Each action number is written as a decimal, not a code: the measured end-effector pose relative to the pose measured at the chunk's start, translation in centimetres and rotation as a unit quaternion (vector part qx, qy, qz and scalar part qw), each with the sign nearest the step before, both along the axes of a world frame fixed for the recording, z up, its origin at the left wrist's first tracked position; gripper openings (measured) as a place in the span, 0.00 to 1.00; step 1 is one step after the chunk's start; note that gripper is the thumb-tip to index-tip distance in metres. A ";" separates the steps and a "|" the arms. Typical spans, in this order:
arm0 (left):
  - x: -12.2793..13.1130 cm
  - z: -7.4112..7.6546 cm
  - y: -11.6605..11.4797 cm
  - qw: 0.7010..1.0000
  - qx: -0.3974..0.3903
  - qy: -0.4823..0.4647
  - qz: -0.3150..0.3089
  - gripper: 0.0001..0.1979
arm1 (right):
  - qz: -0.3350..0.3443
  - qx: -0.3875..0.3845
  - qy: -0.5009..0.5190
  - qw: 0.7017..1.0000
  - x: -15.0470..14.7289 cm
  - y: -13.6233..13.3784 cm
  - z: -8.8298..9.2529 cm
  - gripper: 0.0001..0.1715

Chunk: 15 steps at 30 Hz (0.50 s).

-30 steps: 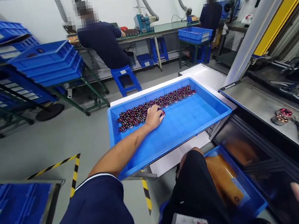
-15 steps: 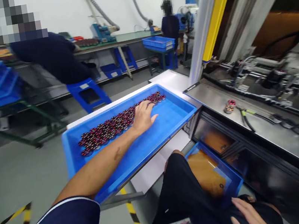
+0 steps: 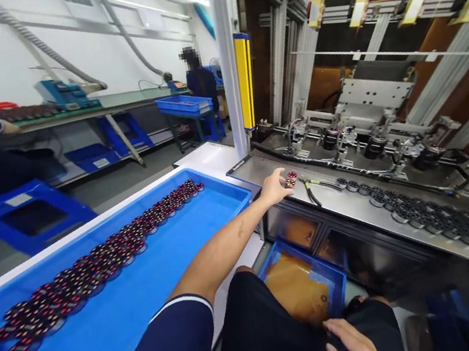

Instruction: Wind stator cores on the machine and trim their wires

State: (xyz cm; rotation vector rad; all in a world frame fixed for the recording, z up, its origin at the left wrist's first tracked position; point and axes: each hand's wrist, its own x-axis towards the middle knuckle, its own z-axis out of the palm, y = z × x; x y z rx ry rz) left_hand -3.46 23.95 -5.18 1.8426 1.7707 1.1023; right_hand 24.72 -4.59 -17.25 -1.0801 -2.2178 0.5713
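left hand (image 3: 275,187) beside small coils (image 3: 291,179)

We had our left hand (image 3: 275,188) at two small coils (image 3: 291,178) on the metal bench (image 3: 346,205), thumb and fingers parted; contact unclear. Right hand (image 3: 354,341) lay low by our thigh (image 3: 382,327). Green-handled pliers (image 3: 311,194) lay just beside the coils, black parts (image 3: 428,216) farther right. To our left, a blue tray (image 3: 156,300) bore packed red-and-black pieces (image 3: 109,257).

No text, label or number is legible.
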 end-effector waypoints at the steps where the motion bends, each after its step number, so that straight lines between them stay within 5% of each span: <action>1: 0.4 -0.1 0.0 1.000 -0.001 -0.007 0.007 0.40 | -0.007 -0.042 0.010 0.999 0.1 -0.1 -0.1 0.17; 4: 1.3 -0.4 -0.2 0.999 0.005 -0.020 0.026 0.37 | -0.052 -0.125 0.018 0.991 0.2 0.1 -1.7 0.21; 9: 1.0 -0.3 -1.3 0.997 0.040 -0.048 0.050 0.33 | -0.184 -0.110 -0.060 0.975 0.8 1.8 -6.7 0.43; 11: 0.4 0.0 -2.0 0.994 0.061 -0.071 0.055 0.31 | -0.205 -0.113 -0.039 0.971 0.9 2.5 -7.6 0.44; 13: -0.2 0.6 -3.4 0.990 0.082 -0.102 0.045 0.29 | -0.201 -0.126 0.003 0.971 0.7 3.4 -6.6 0.39; 15: -0.2 1.3 -5.8 0.986 0.098 -0.134 0.022 0.30 | -0.180 -0.125 0.046 0.975 0.2 4.4 -3.5 0.33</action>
